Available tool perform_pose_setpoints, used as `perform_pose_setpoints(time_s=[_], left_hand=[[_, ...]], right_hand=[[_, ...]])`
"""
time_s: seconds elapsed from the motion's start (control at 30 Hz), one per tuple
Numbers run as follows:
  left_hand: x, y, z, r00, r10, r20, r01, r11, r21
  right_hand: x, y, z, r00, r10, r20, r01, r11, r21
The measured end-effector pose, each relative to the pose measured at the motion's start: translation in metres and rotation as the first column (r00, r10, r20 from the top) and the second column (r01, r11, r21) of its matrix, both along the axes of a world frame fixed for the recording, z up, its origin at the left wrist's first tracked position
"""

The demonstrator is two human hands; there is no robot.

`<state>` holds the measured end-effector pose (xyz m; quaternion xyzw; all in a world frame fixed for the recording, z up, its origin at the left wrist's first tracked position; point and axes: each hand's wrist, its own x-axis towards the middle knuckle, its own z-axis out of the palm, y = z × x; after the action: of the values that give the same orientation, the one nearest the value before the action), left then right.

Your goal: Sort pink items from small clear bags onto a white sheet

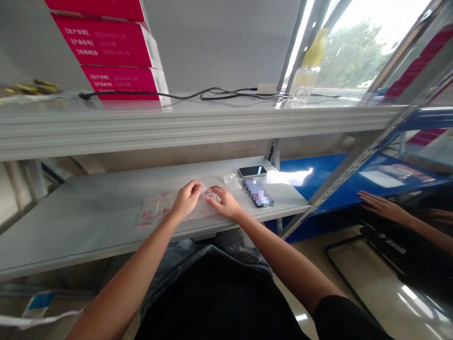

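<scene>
Over the grey shelf (95,203), my left hand (187,199) pinches the edge of a small clear plastic bag (212,195). Close beside it on the right, my right hand (223,202) has its fingers curled around the same bag, which shows small reddish-white contents. Several more clear bags (150,211) with red bits inside lie flat to the left of my hands. Another clear bag (231,181) rests just beyond my right hand. What exactly the bags contain is too small to tell.
Right of my hands lie a dark phone (252,171) and a second phone (258,192) with a blurred screen. The upper shelf holds red boxes (120,80), a black cable (180,96) and a yellow-topped bottle (307,71). A metal post (339,174) stands at right; another person's hand (384,208) is beyond it.
</scene>
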<state>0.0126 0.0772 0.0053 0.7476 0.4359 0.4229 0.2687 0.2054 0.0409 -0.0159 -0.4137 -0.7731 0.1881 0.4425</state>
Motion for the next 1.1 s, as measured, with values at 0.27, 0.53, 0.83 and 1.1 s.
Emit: perform_pose_setpoints(time_s=[0.27, 0.53, 0.83, 1.1], left_hand=[[-0.006, -0.002, 0.007, 0.988, -0.129, 0.084, 0.143, 0.973, -0.179], [-0.004, 0.004, 0.027, 0.988, -0.149, 0.028, 0.151, 0.980, -0.130], [0.025, 0.042, 0.046, 0.931, -0.051, 0.363, 0.120, 0.978, -0.170], [0.097, 0.084, 0.034, 0.989, -0.104, 0.108, 0.132, 0.945, -0.298]], right_hand=[[0.004, 0.008, -0.004, 0.972, -0.099, -0.215, 0.064, 0.985, -0.163], [0.004, 0.005, -0.002, 0.971, -0.057, -0.231, 0.023, 0.989, -0.149], [-0.007, -0.005, 0.002, 0.968, 0.097, 0.233, -0.120, 0.989, 0.085], [-0.011, -0.004, -0.002, 0.937, 0.087, 0.338, -0.134, 0.984, 0.118]])
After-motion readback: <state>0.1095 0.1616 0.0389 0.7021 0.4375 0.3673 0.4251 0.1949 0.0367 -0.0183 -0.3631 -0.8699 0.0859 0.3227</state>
